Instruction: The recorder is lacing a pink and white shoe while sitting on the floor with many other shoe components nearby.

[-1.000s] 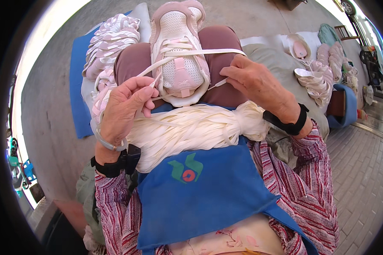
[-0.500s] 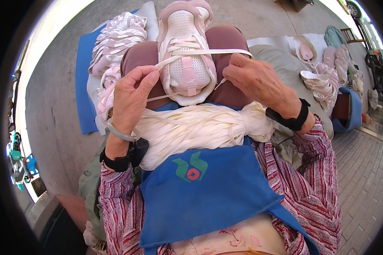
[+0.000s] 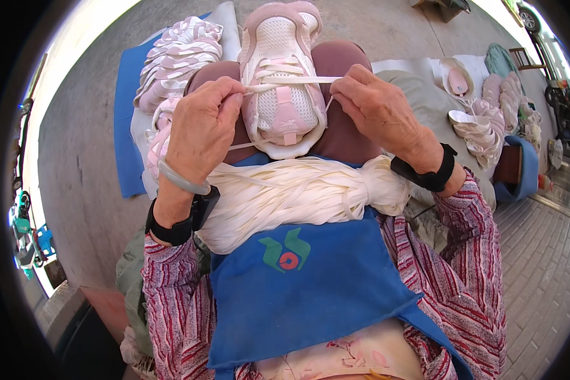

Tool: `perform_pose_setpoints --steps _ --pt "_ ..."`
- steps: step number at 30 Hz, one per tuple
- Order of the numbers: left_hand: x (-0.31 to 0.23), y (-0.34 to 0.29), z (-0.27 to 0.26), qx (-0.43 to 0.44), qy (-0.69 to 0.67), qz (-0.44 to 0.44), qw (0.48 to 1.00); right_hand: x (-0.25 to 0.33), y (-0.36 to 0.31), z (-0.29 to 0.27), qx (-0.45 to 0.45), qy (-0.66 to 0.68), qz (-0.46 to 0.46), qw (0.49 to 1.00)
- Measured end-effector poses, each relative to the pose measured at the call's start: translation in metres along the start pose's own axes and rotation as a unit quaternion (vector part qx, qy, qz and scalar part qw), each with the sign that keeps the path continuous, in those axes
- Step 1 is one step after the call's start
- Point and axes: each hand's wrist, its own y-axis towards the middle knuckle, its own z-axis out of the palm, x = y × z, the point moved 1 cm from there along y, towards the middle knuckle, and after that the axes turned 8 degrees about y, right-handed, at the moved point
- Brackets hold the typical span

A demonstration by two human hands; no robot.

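Observation:
Between my knees sits a pink and white shoe upper, its toe end toward me. A flat white shoelace runs across its lacing area, drawn straight between my two hands. My left hand pinches the lace just left of the upper. To the right, my right hand closes on the other part of the lace, with a short end hanging below its fingers. A thick bundle of white laces lies across my lap, over the blue apron.
At the left, several pink and white uppers are stacked on a blue sheet. More uppers lie on the cloth at the right, near a blue-rimmed container. A small wooden chair stands further back.
My right hand has drawn nearer the upper and slightly up, and my left hand has also risen slightly. The loose lace between them is now taut and straight.

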Motion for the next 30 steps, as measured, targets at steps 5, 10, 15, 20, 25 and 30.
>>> perform_pose_setpoints --steps 5,10,15,20,25,30 --pt "0.0 0.005 -0.006 0.084 -0.186 -0.136 0.969 0.004 0.012 0.0 -0.078 0.159 0.062 0.982" --pt "0.0 0.003 -0.005 0.084 -0.249 -0.168 0.95 -0.001 0.01 0.006 -0.077 0.181 0.041 0.98" --pt "0.003 0.005 -0.001 0.055 -0.192 -0.142 0.97 0.0 0.019 0.005 -0.066 0.187 0.049 0.979" --pt "0.005 0.008 -0.003 0.044 -0.112 -0.093 0.988 0.001 0.029 0.001 -0.003 0.062 -0.009 0.998" --pt "0.008 0.013 -0.003 0.082 -0.144 -0.12 0.979 0.009 0.036 -0.01 0.028 0.01 -0.012 0.999" --pt "-0.001 0.019 -0.005 0.071 -0.173 -0.149 0.971 -0.003 0.037 -0.003 -0.002 0.103 -0.038 0.994"
